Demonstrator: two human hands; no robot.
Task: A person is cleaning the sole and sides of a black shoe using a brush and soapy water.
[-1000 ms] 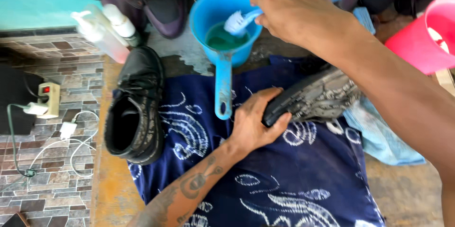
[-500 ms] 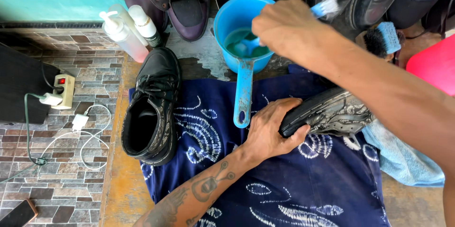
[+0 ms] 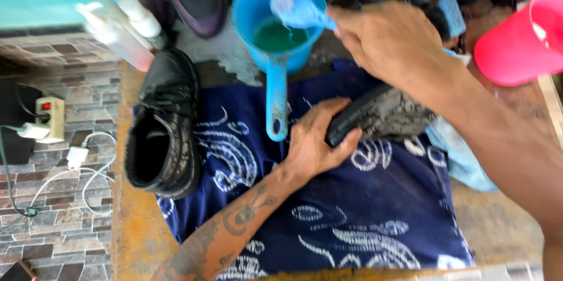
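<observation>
Closed around the handle of a light-blue brush [image 3: 299, 11], my right hand [image 3: 387, 46] holds the bristle head over the blue dipper [image 3: 275, 29] of greenish water; motion blur smears the bristles. My left hand [image 3: 316, 140] curls its fingers on the toe of a grey shoe [image 3: 381, 117], whose far end my right forearm hides. It lies on the patterned navy cloth [image 3: 328, 210] on the counter [image 3: 132, 234]. Two white bottles [image 3: 120, 31] stand blurred at upper left; a pink bucket [image 3: 519, 40] is cut off at right.
</observation>
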